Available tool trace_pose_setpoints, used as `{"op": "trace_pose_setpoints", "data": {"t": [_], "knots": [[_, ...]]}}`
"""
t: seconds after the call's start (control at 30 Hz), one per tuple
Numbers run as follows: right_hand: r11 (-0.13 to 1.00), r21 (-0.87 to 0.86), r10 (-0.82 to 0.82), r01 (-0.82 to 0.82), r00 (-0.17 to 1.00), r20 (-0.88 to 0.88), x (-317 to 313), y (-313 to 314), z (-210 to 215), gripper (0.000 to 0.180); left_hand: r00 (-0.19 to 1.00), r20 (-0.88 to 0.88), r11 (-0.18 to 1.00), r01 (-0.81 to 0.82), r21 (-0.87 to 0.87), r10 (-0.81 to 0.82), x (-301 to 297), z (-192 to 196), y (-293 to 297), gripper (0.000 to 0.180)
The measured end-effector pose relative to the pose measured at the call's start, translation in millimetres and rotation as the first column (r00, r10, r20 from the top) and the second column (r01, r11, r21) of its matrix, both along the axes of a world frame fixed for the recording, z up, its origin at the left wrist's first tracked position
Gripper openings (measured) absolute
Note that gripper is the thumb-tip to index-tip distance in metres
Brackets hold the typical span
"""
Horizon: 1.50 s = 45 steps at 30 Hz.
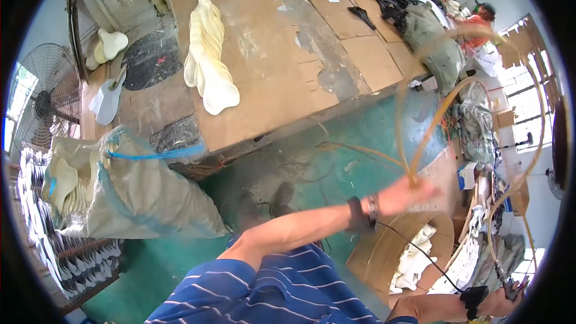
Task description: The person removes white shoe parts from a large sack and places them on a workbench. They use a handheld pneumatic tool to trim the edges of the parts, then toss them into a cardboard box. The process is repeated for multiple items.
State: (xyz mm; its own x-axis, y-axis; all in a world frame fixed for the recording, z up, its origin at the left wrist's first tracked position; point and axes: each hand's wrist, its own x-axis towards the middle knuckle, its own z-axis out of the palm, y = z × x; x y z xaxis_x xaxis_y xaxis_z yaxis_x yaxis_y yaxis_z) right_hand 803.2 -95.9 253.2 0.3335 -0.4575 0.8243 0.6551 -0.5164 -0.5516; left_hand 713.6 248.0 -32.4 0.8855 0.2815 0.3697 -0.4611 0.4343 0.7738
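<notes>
My left hand [410,195] reaches across to the right and is closed on a bundle of long tan cords [420,138]. The cords are blurred and swing up in wide loops. A black band and a bracelet sit on that wrist. My right hand [509,299] is low at the right edge, fingers closed where one cord loop [493,246] comes down to it. It also wears a black wrist band with a thin cable. A blue striped shirt fills the bottom middle.
A cardboard-covered table [270,72] carries a row of cream insole shapes [207,54]. A woven sack [138,198] of the same shapes stands at left beside a fan [42,102]. An open cardboard box [384,252] of white pieces sits under my left hand. Another person [480,18] is far right.
</notes>
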Motion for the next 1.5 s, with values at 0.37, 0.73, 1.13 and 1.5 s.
{"op": "trace_pose_setpoints", "data": {"t": [0.37, 0.73, 1.13, 1.5], "knots": [[0.979, 0.183, 0.107, -0.094, 0.992, -0.064, -92, -16, 7, 0.025, 0.616, -0.568, 0.432, 0.374, 0.821, 0.546, -248, -211, 183, 0.038], [0.861, 0.186, 0.484, -0.474, 0.875, -0.010, -21, 40, -48, 0.030, 0.105, -0.102, 0.146, -0.660, 0.737, 0.989, -287, -59, 275, 0.041], [0.788, -0.580, -0.411, 0.209, 0.879, -0.242, 37, -195, -83, 0.024, -0.499, -0.115, 0.027, -0.181, 0.983, 0.859, -413, -310, 139, 0.058], [0.996, 0.079, 0.047, -0.032, 0.978, -0.204, 57, -158, -84, 0.007, 0.738, -0.653, 0.639, 0.421, 0.643, 0.171, -135, -196, -64, 0.043]]}}
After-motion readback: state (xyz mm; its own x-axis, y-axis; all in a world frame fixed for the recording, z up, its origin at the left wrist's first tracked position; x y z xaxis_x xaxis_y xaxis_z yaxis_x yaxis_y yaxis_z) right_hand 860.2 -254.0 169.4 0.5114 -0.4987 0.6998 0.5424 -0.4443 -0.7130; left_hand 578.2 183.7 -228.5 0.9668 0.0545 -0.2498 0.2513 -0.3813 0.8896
